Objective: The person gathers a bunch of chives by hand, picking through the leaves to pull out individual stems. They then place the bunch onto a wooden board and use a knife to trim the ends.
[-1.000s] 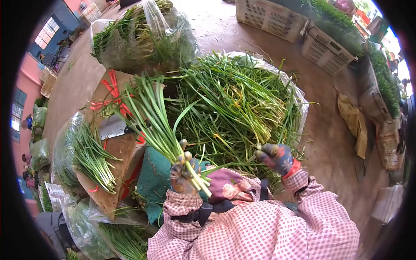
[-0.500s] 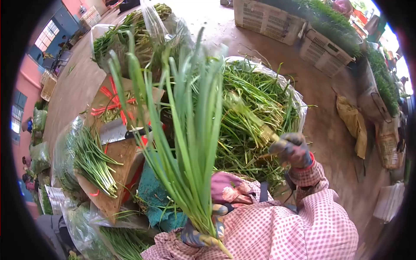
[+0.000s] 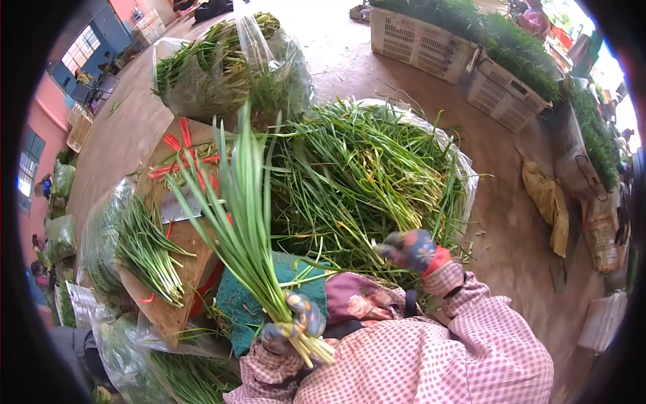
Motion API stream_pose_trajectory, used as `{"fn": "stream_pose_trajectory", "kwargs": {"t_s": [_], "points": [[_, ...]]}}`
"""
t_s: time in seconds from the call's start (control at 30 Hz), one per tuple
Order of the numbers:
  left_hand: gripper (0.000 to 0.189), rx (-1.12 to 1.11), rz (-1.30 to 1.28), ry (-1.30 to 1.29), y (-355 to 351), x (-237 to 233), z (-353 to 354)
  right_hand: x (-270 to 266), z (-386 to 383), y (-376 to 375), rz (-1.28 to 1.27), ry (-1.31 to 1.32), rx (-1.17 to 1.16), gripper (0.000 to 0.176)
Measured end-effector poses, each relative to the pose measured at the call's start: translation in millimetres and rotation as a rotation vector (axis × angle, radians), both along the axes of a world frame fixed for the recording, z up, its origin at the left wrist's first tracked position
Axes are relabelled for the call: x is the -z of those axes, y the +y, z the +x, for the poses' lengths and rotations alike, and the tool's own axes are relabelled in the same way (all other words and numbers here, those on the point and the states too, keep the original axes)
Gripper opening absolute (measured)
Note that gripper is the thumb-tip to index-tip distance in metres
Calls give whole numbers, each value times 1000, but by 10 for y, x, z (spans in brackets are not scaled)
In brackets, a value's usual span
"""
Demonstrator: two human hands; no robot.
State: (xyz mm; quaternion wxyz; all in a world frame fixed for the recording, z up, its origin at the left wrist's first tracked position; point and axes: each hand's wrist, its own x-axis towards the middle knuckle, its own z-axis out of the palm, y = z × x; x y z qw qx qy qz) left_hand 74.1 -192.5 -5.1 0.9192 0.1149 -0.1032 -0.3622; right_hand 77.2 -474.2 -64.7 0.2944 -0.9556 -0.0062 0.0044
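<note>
In our left hand [image 3: 293,326], we hold a bunch of long green leaves [image 3: 250,239], fingers wrapped round the pale ends. The tips point up and away from us. Our right hand [image 3: 408,250] is blurry, just beside the big green pile [image 3: 367,178]; we cannot tell if it grips anything. On our left, a smaller bunch [image 3: 149,250] lies on a brown board [image 3: 160,319], near a shiny blade [image 3: 177,206] and red strips [image 3: 190,159].

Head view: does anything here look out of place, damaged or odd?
Two small things: a yellow sack lies crumpled on the floor, as if dropped, and the heap shows some yellow among its green.
</note>
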Motion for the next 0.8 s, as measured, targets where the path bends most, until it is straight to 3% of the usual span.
{"fn": "stream_pose_trajectory", "kwargs": {"t_s": [0.03, 0.07, 0.1, 0.17, 0.3, 0.37, 0.4, 0.43, 0.5, 0.57, 0.63, 0.67, 0.7, 0.77, 0.8], "points": [[36, -6, -4, 4, -4, 15, 34, -45, 4, -64, 59, -175, 142, 32], [35, -80, 61, 17, -12, 24, 61, -116, 42, -154, -51, -284, 241, 31], [35, -148, 124, 26, -13, 32, 83, -176, 69, -241, -46, -137, 344, 31], [31, -130, 131, 55, 16, 31, 165, -149, 172, -316, -355, -214, 255, 41], [33, -52, 163, 63, 31, -32, 283, 176, 340, -254, -579, -399, 144, 55], [33, -80, 213, 27, 30, -10, 339, 303, 402, -344, -485, -98, 202, 56], [34, -145, 213, 75, 0, -12, 330, 344, 448, -408, -126, -295, 241, 45], [34, -143, 216, 81, 11, -5, 343, 393, 486, -473, 506, -199, 264, 33], [34, -67, 158, 10, 0, 23, 398, -122, 506, -430, 1043, -71, 347, 22], [31, -80, 149, -53, -48, 62, 429, -403, 482, -493, 1184, 37, 380, 18], [26, -109, 134, -103, -111, 122, 447, -6, 537, -653, 1526, 165, 373, 20], [24, -150, 220, -90, -146, 114, 436, 236, 562, -614, 1032, -13, 216, 27], [24, -150, 221, -95, -135, 162, 454, 115, 546, -458, 912, 76, 382, 33], [24, -115, 167, -45, -113, 336, 455, 89, 468, -490, 585, 22, 390, 37], [26, -178, 214, 63, -108, 310, 400, 115, 416, -555, 583, -45, 452, 36]]}}
